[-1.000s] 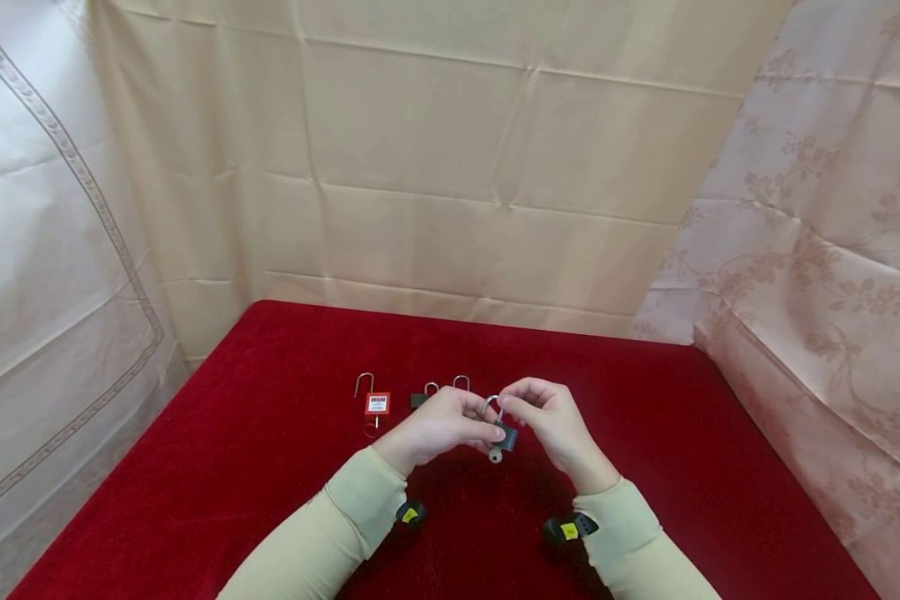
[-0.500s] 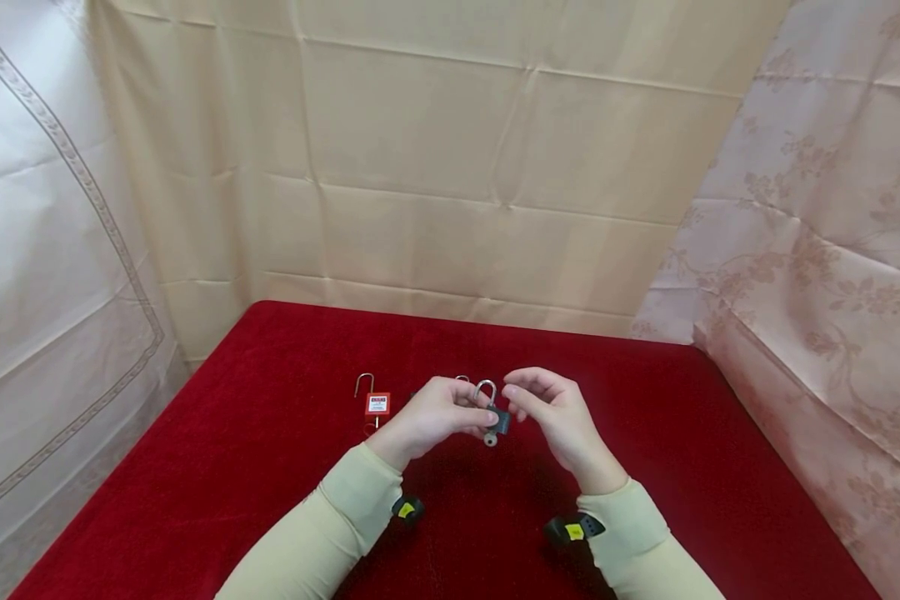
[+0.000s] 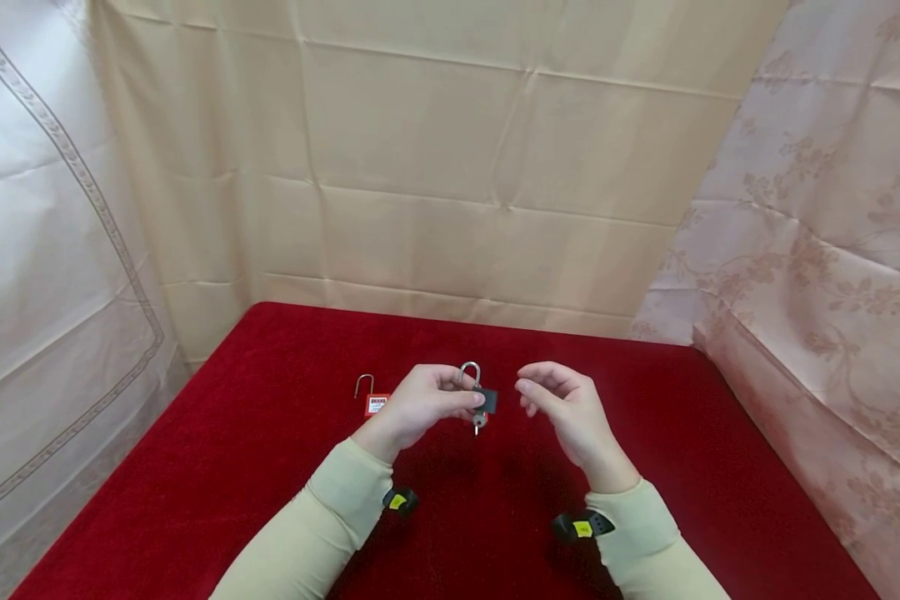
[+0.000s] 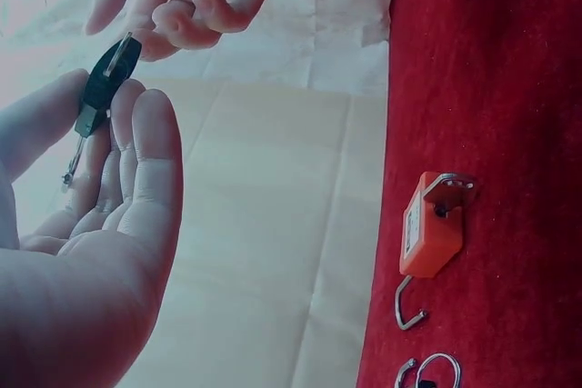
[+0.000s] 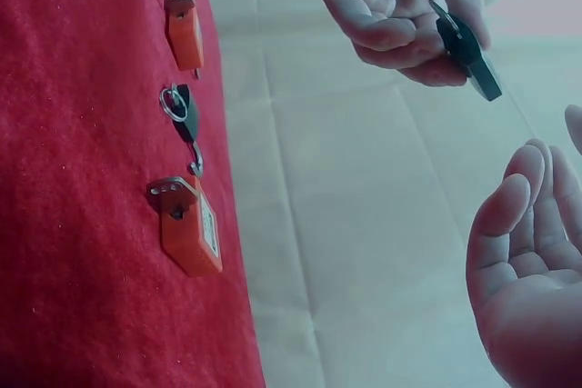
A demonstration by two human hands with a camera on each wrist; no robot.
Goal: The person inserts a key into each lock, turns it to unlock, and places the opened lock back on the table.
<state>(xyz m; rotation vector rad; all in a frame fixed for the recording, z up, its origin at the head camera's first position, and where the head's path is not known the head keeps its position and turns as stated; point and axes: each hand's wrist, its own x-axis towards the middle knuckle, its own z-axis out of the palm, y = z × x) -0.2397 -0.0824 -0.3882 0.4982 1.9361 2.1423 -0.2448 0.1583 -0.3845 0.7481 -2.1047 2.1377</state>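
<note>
In the head view, my left hand (image 3: 420, 408) pinches a small dark padlock (image 3: 487, 401) between thumb and fingers above the table. Its silver shackle (image 3: 471, 367) points up, one leg going behind the fingers, so I cannot tell whether it is fastened. In the left wrist view the padlock (image 4: 105, 88) is edge-on, with a key (image 4: 75, 163) hanging below. My right hand (image 3: 576, 412) hovers to the right, apart from it, fingers loosely bent around nothing. The right wrist view shows the gap between that hand (image 5: 532, 270) and the padlock (image 5: 466, 54).
On the red-covered table (image 3: 285, 467) lies a red padlock (image 3: 377, 404), its shackle swung out. The right wrist view shows a red padlock (image 5: 185, 38), a black one with rings (image 5: 185, 115) and another red one (image 5: 189, 233) in a row. Curtains (image 3: 450, 167) surround the table.
My right hand has released the dark padlock's shackle and drawn away to the right. My left hand has carried the padlock left and slightly up.
</note>
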